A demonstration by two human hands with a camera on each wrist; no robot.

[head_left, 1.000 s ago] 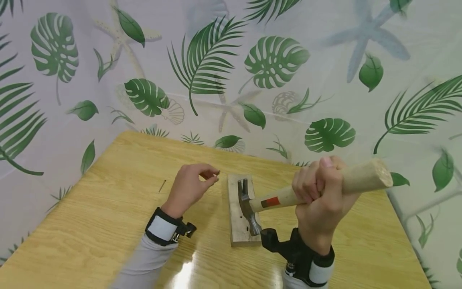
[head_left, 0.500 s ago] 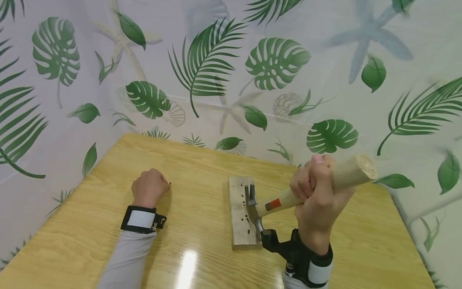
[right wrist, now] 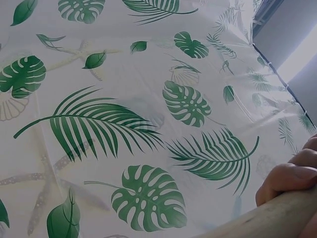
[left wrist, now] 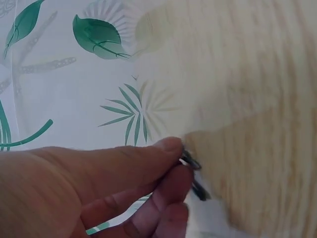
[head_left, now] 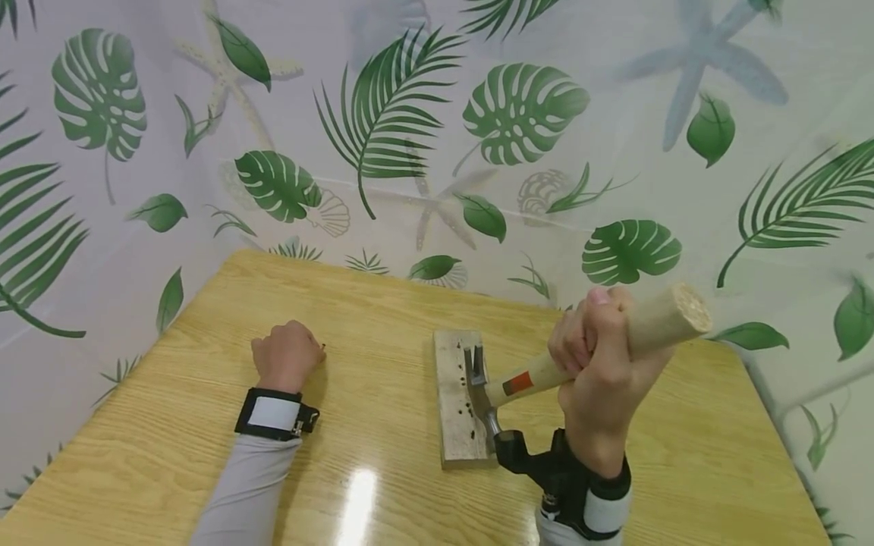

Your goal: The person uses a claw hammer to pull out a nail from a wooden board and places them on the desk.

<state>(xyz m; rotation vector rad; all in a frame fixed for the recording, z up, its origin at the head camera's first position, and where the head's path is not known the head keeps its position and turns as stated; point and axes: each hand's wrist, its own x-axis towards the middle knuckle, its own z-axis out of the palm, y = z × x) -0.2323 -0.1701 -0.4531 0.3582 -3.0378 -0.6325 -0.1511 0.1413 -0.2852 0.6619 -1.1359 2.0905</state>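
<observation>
My right hand (head_left: 604,371) grips a claw hammer (head_left: 522,383) by its thick pale wooden handle, which has a red and black mark. In the head view the hammer's metal head overlaps the right side of a wooden block (head_left: 454,402). Several small dark spots, like nail heads or holes, dot the block's top. Low over the table at the left, my left hand (head_left: 287,353) has its thumb and index finger together. The left wrist view shows them pinching a dark nail (left wrist: 190,159), mostly hidden by the fingers. The right wrist view catches the handle (right wrist: 267,220) under curled fingers.
The yellow wood-grain table (head_left: 382,318) runs back to a white wall sheet (head_left: 382,235) printed with green leaves and starfish. Black straps (head_left: 273,415) carry a camera on each wrist.
My left hand has moved left, away from the block, to where a nail lay on the table, and stays there. The hammer head has shifted slightly right across the block.
</observation>
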